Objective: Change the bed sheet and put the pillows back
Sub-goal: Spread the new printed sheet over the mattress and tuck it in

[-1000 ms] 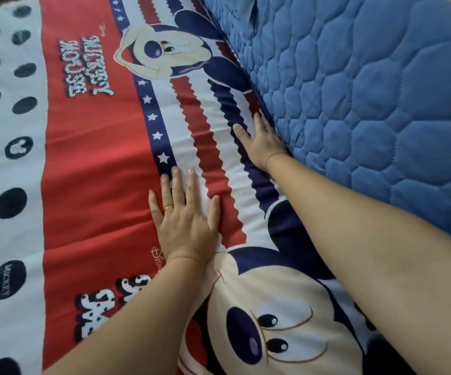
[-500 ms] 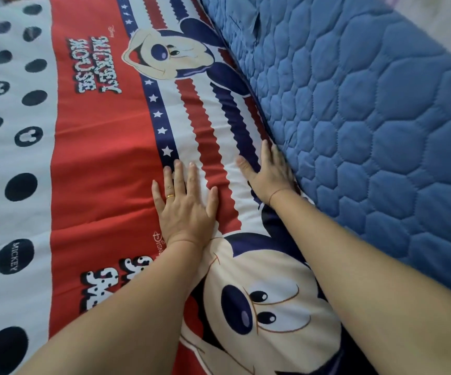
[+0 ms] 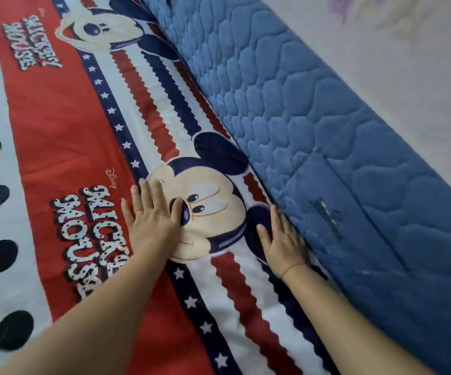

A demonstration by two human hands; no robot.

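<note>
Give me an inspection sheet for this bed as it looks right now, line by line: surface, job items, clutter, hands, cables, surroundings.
Surface: the cartoon-print bed sheet covers all of it that shows and lies flat and smooth.
Job's things: the bed sheet is spread out, its right edge meeting the blue quilted pad; pillows, nothing seen.
Clutter: nothing seen.
Grips: the left hand lies flat on the sheet, fingers spread beside the printed face, with a ring on one finger; the right hand lies flat at the sheet's edge, against the pad.
Cables: nothing seen.
Surroundings: the blue quilted pad rises along the sheet's right side, with a pale wall behind it.
</note>
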